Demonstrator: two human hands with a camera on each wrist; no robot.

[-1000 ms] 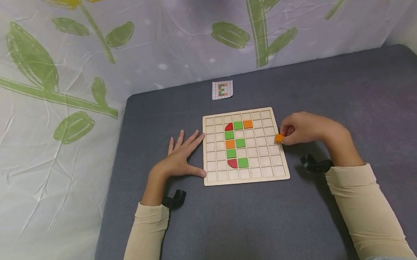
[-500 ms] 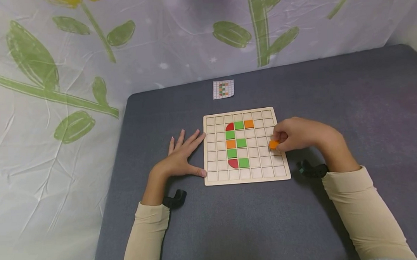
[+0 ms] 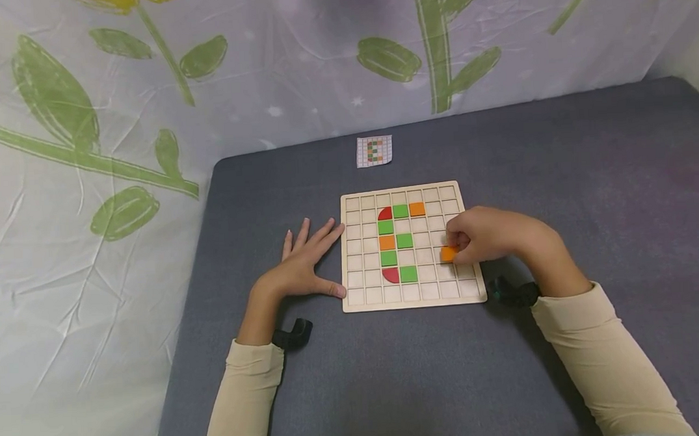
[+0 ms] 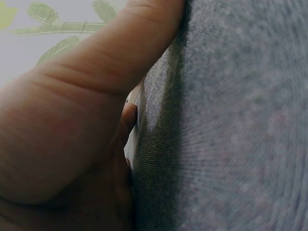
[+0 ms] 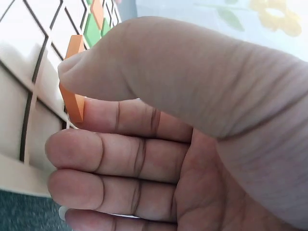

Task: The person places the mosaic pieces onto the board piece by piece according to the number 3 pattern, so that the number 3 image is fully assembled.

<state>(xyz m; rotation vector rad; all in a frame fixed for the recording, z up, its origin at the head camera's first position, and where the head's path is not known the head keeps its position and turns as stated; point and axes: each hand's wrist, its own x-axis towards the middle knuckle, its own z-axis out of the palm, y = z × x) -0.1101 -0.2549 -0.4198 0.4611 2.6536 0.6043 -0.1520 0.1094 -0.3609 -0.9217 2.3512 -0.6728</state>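
Note:
A wooden grid board (image 3: 357, 296) lies on the grey table, with green and orange square tiles and two red rounded tiles set in its cells. My left hand (image 3: 296, 267) rests at the board's left edge, fingers spread, thumb and fingertips touching the frame. Over the lower right cells, my right hand (image 3: 496, 234) pinches an orange square tile (image 3: 448, 254) between thumb and forefinger. In the right wrist view, this orange tile (image 5: 74, 103) is tilted close above the grid, the other fingers lying below it. The left wrist view shows mostly the thumb and the tabletop.
Behind the board lies a small paper card (image 3: 374, 151) printed with a coloured grid pattern. The grey tabletop (image 3: 391, 372) reaches back to a flower-patterned curtain (image 3: 296, 71). A black wrist camera (image 3: 293, 335) sits at the left cuff, another (image 3: 513, 293) at the right.
My right hand has carried the orange tile leftward and toward me, from the board's right edge to over its lower right cells. The left hand has stayed in place.

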